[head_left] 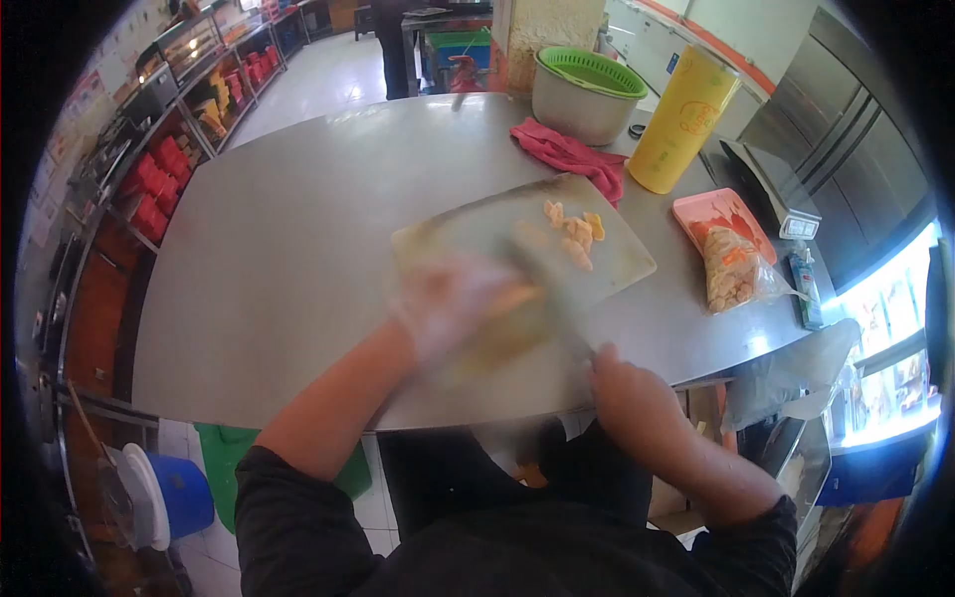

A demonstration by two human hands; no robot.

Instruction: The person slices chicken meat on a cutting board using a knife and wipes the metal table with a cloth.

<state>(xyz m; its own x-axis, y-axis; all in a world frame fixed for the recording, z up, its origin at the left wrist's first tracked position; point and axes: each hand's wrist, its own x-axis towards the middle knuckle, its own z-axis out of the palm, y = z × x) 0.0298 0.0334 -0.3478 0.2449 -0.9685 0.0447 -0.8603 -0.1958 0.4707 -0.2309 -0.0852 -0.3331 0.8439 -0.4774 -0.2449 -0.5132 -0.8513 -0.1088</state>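
My right hand [637, 403] is closed round the handle of a knife [557, 303]. Its blurred blade points up and left over the cutting board [617, 279]. My left hand [448, 298], in what looks like a thin clear glove, is over the board's left part, close to the blade. Motion smears its fingers, so their grip cannot be made out. By its fingertips is a blurred yellowish patch [512, 343], perhaps food. Several pale pieces, which look like raw chicken [579, 239], lie on the board beyond the blade.
To the right are a pink tray [751, 214], a clear bag of similar pieces [731, 279], a scale [771, 179] and a small box [806, 289]. A yellow roll [681, 119], red cloth [567, 149] and pot with a green colander [587, 95] stand behind. The steel table's [259, 259] front edge is near my body.
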